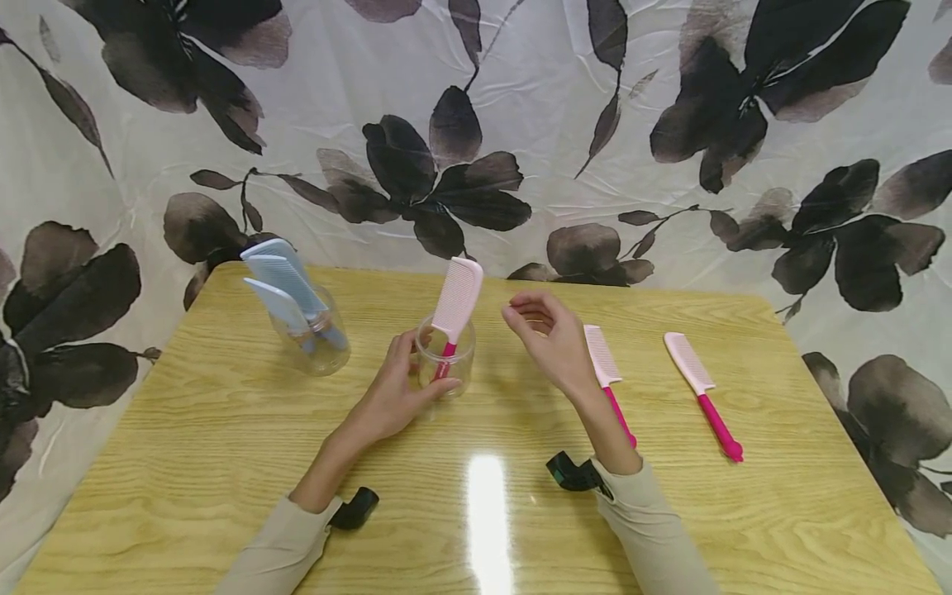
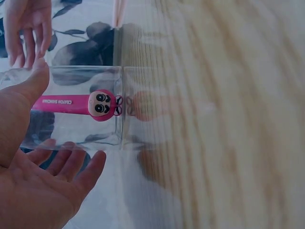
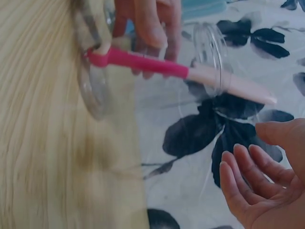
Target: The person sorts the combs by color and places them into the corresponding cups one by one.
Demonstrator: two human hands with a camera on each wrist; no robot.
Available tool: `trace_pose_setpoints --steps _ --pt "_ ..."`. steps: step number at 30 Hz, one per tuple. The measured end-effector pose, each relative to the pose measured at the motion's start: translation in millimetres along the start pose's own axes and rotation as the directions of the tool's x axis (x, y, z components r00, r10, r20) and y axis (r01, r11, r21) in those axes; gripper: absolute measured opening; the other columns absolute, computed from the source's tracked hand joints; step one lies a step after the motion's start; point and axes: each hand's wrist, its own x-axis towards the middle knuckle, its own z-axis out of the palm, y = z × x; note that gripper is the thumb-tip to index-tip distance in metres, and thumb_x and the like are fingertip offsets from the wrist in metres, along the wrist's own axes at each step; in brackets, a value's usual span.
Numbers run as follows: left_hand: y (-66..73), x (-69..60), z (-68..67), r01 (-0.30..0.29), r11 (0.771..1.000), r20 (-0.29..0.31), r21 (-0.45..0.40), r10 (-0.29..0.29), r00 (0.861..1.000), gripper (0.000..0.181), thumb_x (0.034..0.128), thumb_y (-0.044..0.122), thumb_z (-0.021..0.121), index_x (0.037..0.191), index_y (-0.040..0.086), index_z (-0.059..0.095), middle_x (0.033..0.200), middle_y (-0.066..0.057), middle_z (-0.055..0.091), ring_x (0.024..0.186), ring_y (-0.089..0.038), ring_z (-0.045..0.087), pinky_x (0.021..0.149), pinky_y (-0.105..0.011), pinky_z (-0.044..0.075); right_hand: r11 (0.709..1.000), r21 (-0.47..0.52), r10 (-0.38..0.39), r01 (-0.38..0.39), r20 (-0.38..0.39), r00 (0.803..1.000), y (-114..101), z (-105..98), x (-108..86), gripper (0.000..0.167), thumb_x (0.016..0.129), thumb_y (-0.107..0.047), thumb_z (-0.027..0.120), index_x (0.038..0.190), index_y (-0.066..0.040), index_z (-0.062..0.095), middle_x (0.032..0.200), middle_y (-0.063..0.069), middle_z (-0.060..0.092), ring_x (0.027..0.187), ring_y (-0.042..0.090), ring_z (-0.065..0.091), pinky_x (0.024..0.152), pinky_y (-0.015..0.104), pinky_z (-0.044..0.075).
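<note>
A clear jar (image 1: 463, 373) stands mid-table, and my left hand (image 1: 392, 390) grips it, thumb on the near side and fingers round the left. Inside leans a pink comb (image 1: 459, 297), its teeth end up past the rim. The left wrist view shows its magenta handle (image 2: 66, 105) ending in a small face figure (image 2: 102, 105) at the jar's bottom. My right hand (image 1: 549, 335) hovers right of the jar with fingers loosely bent, holding nothing; in the right wrist view the hand (image 3: 262, 176) is apart from the comb. Two more pink combs lie to the right, one (image 1: 604, 355) partly behind my right forearm, the other (image 1: 702, 392) farther out.
At the back left stands a second clear jar (image 1: 336, 357) holding several light blue combs (image 1: 283, 277). A floral cloth (image 1: 565, 165) hangs behind the wooden table (image 1: 416, 512). Each wrist wears a black camera, such as the left one (image 1: 354, 508).
</note>
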Motion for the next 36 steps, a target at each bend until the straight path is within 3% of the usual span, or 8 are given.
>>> trace_pose_setpoints --steps 8,21,29,36 --pt "-0.5 0.2 -0.9 0.011 1.0 0.004 0.002 -0.011 1.0 0.082 0.0903 0.017 0.082 0.152 0.0 0.03 0.146 -0.022 0.036 0.129 -0.034 0.044 0.105 -0.052 0.046 0.998 -0.056 0.025 -0.026 -0.017 1.0 8.3 -21.2 -6.3 0.03 0.099 -0.018 0.072 0.122 0.0 0.065 0.116 0.015 0.068 0.107 0.024 0.066 0.097 0.035 0.054" --pt "-1.6 1.7 -0.4 0.006 1.0 0.006 -0.021 -0.005 1.0 0.079 0.0914 0.017 0.081 0.151 -0.001 0.031 0.145 -0.023 0.037 0.129 -0.036 0.044 0.104 -0.055 0.045 0.987 -0.148 0.049 -0.057 -0.059 0.997 29.8 -50.5 -17.6 0.029 0.099 -0.014 0.072 0.12 0.004 0.063 0.115 0.017 0.067 0.107 0.025 0.065 0.091 0.023 0.053" --pt "-1.1 2.1 0.0 0.01 1.0 0.005 -0.009 -0.01 1.0 0.08 0.0912 0.017 0.081 0.15 -0.002 0.031 0.147 -0.023 0.036 0.128 -0.038 0.046 0.103 -0.055 0.047 0.968 -0.233 0.074 -0.091 -0.081 0.994 42.3 -66.6 -25.6 0.026 0.099 -0.015 0.071 0.117 0.002 0.064 0.111 0.017 0.068 0.104 0.027 0.066 0.093 0.028 0.055" --pt "-1.0 2.2 0.0 0.009 1.0 0.007 -0.01 -0.009 1.0 0.08 0.0906 0.016 0.082 0.15 -0.003 0.031 0.144 -0.024 0.036 0.128 -0.038 0.045 0.102 -0.055 0.047 0.944 -0.301 0.107 -0.137 -0.114 0.988 53.7 -77.5 -32.1 0.026 0.098 -0.013 0.071 0.117 0.004 0.065 0.111 0.019 0.069 0.106 0.032 0.067 0.096 0.043 0.056"
